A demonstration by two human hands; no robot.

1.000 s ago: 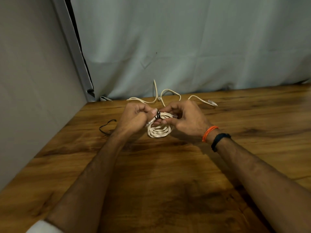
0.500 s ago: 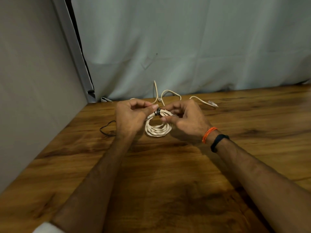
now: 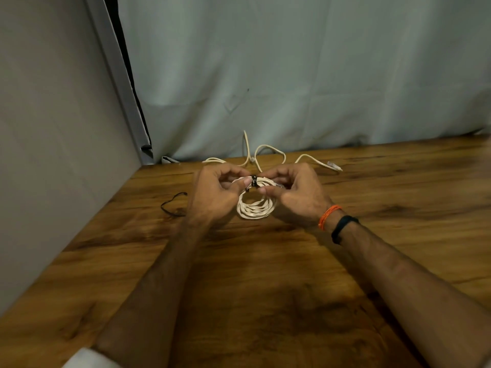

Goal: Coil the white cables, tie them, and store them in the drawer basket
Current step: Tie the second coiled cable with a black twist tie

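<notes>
Both hands hold the coil [image 3: 255, 208] above the worktop [image 3: 265, 274]; left hand [image 3: 212, 192] and right hand [image 3: 297, 192] each keep a pinching grip beside its black tie [image 3: 254, 180]; loose cable [image 3: 271, 155] lies behind.

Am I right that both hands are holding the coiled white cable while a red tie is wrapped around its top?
Not quite: in the head view the tie is black, not red. Otherwise yes: the left hand and right hand hold the coiled white cable, with the tie at its top.
</notes>
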